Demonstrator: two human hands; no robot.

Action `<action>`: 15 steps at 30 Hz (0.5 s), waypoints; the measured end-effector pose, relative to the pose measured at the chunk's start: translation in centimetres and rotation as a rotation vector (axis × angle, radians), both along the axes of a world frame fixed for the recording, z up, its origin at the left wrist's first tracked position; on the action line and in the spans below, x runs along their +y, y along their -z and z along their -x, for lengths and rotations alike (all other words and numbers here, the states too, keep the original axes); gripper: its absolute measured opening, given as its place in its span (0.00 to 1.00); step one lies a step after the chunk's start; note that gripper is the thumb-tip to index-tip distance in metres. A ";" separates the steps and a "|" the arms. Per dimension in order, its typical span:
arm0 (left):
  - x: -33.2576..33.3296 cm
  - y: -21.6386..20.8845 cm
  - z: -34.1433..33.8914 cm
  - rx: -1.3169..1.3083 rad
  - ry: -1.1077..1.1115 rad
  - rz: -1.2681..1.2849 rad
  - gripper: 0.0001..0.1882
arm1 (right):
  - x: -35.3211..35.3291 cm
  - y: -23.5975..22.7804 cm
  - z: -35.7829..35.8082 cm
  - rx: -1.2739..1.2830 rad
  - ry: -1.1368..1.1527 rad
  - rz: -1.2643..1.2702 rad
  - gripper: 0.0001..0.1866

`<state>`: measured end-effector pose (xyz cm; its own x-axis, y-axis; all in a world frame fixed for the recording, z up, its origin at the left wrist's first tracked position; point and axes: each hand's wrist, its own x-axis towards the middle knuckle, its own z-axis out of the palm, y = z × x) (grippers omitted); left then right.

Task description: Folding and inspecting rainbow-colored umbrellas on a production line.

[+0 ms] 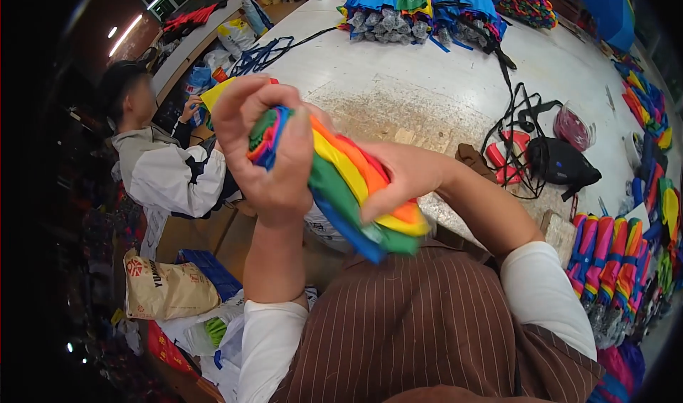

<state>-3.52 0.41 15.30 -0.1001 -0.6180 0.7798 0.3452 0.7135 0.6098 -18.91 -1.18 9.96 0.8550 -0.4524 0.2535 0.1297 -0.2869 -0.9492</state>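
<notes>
at the centre of the frame i hold a rainbow bundle (340, 179), its long axis slanting from rolled end, upper left, to blurred end, lower right. my left hand (276, 184) curls around the rolled end; my right hand (407, 172) pinches it lower, fingers mostly hidden. farther, upper right, blue cloth (605, 8) is cut off.

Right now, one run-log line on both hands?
left hand: gripping rainbow fabric bundle | right hand: holding same bundle | on table: black pouch
</notes>
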 end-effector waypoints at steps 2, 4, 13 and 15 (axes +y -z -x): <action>-0.4 0.6 0.1 0.044 -0.180 -0.068 0.33 | 0.0 0.9 0.3 0.007 0.355 0.143 0.36; 0.1 0.3 1.4 0.074 0.226 -0.068 0.34 | -0.5 4.5 0.6 -0.090 -0.223 -0.283 0.36; -1.8 2.0 1.0 -0.003 0.013 -0.411 0.33 | 0.9 3.4 2.1 0.082 0.313 0.098 0.28; -1.6 2.0 1.6 -0.009 0.101 -0.345 0.32 | 1.0 4.8 2.7 -0.006 0.127 -0.093 0.28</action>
<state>-5.09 -1.19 13.31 -0.1799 -0.8313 0.5259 0.3965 0.4280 0.8122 -21.57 -0.13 5.11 0.7879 -0.5789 0.2100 0.1032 -0.2121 -0.9718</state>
